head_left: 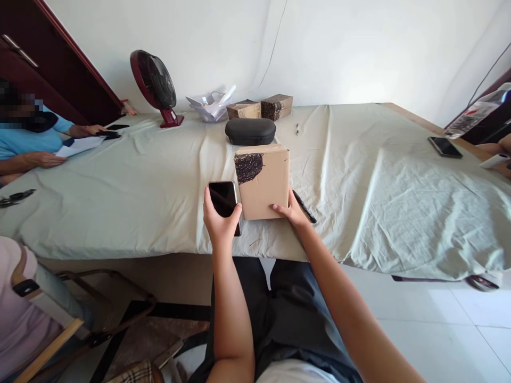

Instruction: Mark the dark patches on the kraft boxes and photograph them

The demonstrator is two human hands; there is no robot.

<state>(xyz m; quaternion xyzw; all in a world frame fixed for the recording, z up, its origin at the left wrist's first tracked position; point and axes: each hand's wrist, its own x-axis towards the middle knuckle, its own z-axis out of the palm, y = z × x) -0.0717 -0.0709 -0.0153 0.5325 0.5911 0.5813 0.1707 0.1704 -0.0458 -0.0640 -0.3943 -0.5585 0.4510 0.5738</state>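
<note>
In my left hand (222, 224) is a dark-screened smartphone (223, 197), gripped by its sides near the table's front edge. My right hand (290, 208) holds a brown cardboard box (265, 183) by its lower right corner, thumb on the face towards me. Black scribble covers the box's upper left corner. The phone and the box are side by side, close together. A black pen (304, 206) lies just right of my right hand. Behind the box sits a black zip case (250, 131).
Two scribbled cardboard boxes (277, 107), a white plastic bag (211, 109) and a dark red fan (157, 85) stand along the wall. Another phone (445, 147) lies at right. People sit at left and right around the cloth-covered table (159, 197).
</note>
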